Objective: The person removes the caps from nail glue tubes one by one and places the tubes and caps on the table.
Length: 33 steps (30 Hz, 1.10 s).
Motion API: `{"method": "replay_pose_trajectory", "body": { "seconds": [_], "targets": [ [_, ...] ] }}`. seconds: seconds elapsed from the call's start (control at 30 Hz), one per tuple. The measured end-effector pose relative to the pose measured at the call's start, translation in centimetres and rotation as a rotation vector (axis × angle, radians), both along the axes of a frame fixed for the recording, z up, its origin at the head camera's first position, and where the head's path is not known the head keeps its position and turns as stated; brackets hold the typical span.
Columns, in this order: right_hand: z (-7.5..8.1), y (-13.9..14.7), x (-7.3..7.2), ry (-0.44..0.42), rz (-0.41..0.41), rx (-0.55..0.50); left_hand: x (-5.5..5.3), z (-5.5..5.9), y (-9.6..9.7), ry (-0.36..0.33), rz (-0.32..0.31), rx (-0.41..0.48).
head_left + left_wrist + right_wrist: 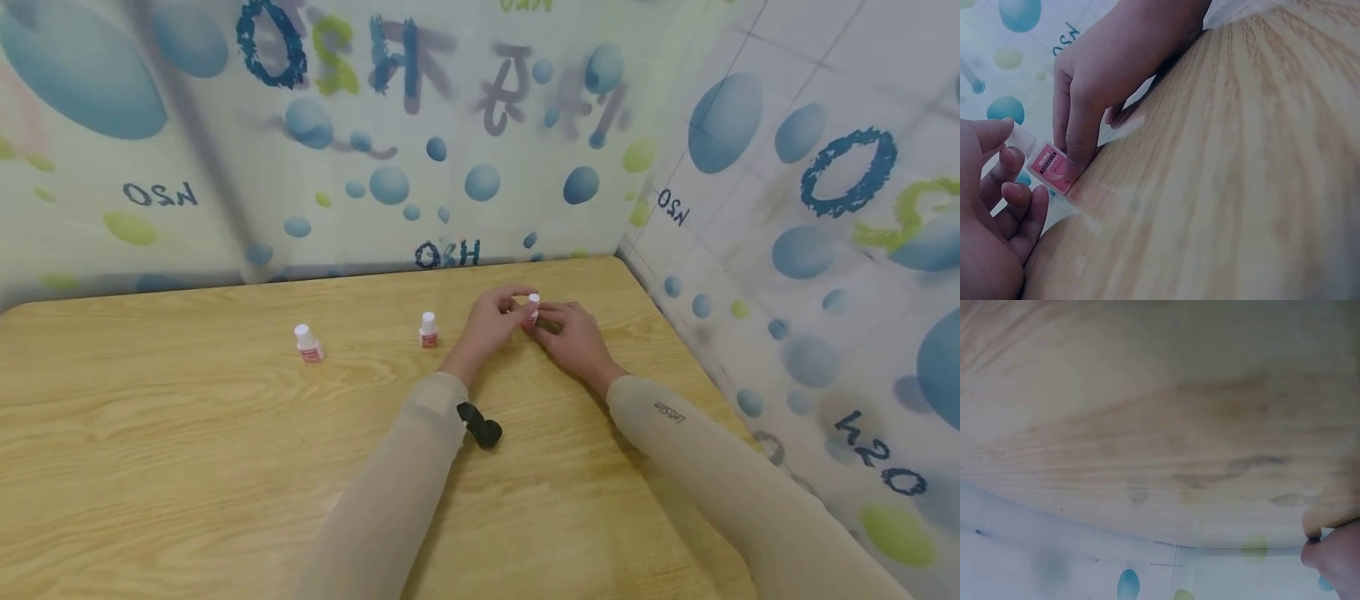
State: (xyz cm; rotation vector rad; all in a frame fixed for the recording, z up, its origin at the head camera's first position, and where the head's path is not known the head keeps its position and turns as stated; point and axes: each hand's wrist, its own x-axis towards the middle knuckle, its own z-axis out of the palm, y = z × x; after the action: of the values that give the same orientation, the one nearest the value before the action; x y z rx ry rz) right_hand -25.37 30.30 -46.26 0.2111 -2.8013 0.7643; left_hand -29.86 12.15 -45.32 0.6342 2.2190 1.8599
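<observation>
A small nail glue bottle (pixel 1050 167) with a white cap and pink label stands on the table between both hands. My right hand (pixel 573 337) pinches its lower part, fingertips against the label side. My left hand (pixel 491 321) has its thumb and a finger at the white cap (pixel 533 297), with the other fingers curled beside the bottle. In the left wrist view the left hand (pixel 988 200) is at the left edge and the right hand (pixel 1100 81) comes from above. Only some fingers (pixel 1338 553) show at the right wrist view's edge.
Two similar bottles stand left of the hands, one nearer (pixel 428 331) and one farther left (pixel 308 344). The wooden table (pixel 187 433) meets patterned wall coverings at the back and right. A black strap piece (pixel 480 427) hangs at the left wrist.
</observation>
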Motion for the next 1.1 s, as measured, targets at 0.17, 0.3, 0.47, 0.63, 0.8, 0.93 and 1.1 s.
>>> {"method": "replay_pose_trajectory", "body": {
  "seconds": [0.17,0.3,0.47,0.63,0.8,0.93,1.1],
  "targets": [
    [0.31,-0.11,0.00,-0.012,-0.002,0.000,0.04,0.30,-0.05,-0.010,0.003,-0.002],
    [0.33,-0.02,-0.29,-0.001,-0.003,0.003,-0.23,0.36,0.09,-0.013,0.019,0.003],
    [0.18,-0.01,-0.34,-0.008,-0.004,0.009,-0.33,0.18,0.05,0.015,0.001,-0.005],
    [0.10,0.03,-0.18,-0.028,-0.012,-0.002,-0.15,0.11,0.02,-0.001,-0.008,-0.012],
    [0.18,0.09,-0.17,-0.034,-0.014,-0.010,-0.03,0.29,0.13,-0.025,0.014,0.009],
    [0.18,0.08,-0.07,-0.038,-0.012,-0.013,0.08,0.41,0.22,-0.044,0.030,0.036],
    [0.15,0.07,0.03,-0.036,-0.013,-0.012,0.08,0.49,0.34,-0.049,0.043,0.037]
  ]
}}
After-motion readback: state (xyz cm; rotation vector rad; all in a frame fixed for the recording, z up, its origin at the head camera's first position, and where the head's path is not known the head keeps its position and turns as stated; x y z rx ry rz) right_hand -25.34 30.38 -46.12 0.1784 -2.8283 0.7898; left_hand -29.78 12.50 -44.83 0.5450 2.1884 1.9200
